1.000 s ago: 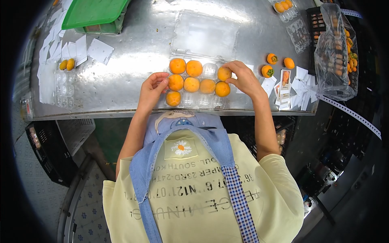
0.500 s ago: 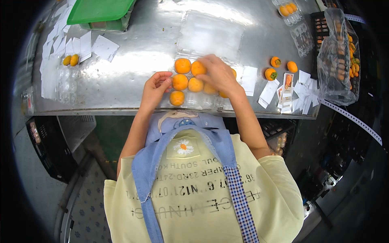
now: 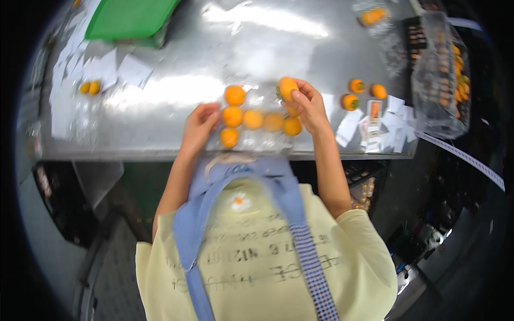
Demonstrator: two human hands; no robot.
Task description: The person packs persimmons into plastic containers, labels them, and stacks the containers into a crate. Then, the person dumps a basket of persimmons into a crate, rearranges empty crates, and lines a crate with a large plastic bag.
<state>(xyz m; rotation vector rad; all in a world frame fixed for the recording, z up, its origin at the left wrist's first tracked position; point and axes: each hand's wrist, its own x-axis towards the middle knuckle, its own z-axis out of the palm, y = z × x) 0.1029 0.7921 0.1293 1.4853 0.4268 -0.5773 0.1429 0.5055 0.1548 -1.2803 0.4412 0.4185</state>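
Note:
My right hand grips an orange persimmon, raised above the right part of a clear plastic tray. The fruit is tilted, with its green calyx towards the left. Several persimmons sit in the tray, among them one at its upper left and one at its lower left. Beside the tray's left edge, my left hand is held with thumb and fingers a little apart and nothing between them. An upper middle compartment of the tray holds no fruit.
Three loose persimmons lie to the right, above white cards and labels. A plastic-covered crate stands at the far right. At upper left are a green-lidded box and white papers; another clear tray lies below them.
My right hand has lifted a persimmon from the tray's upper middle and moved it right. My left hand stays at the tray's left side. The view has shifted slightly.

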